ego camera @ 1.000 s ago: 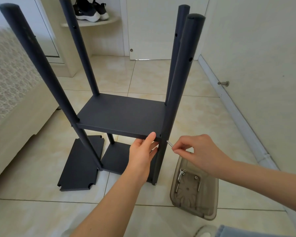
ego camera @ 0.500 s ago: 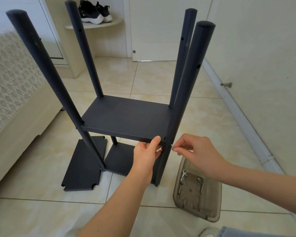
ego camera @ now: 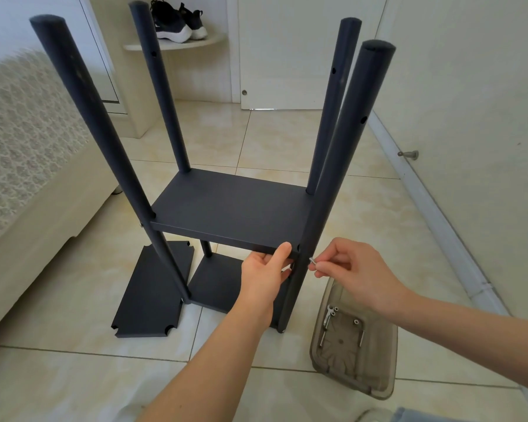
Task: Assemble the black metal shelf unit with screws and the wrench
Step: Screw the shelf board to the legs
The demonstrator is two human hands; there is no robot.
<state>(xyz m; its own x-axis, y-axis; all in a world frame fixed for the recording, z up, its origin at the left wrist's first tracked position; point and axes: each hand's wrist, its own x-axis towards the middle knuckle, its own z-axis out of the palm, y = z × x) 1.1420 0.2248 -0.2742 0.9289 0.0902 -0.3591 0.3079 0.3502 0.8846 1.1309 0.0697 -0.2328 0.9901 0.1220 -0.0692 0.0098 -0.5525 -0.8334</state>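
Note:
The black shelf unit stands on the tiled floor with four round posts rising around a middle shelf board [ego camera: 229, 208]. My left hand [ego camera: 264, 275] grips that board's front right corner, thumb on top and fingers underneath. My right hand [ego camera: 357, 271] pinches a small silver screw [ego camera: 312, 261] against the near right post [ego camera: 333, 178], level with the board. A lower board [ego camera: 217, 281] sits at the base. A loose black board [ego camera: 153, 293] lies flat on the floor to the left.
A smoky clear plastic tray [ego camera: 384, 360] with several screws and a small wrench [ego camera: 328, 315] lies on the floor at the right. A bed [ego camera: 28, 178] fills the left side. A wall with a doorstop [ego camera: 409, 154] runs along the right; shoes [ego camera: 177, 21] sit on a back shelf.
My right hand has brought the screw in closer until it meets the near right post. My left hand keeps its grip on the board corner. The view has shifted slightly.

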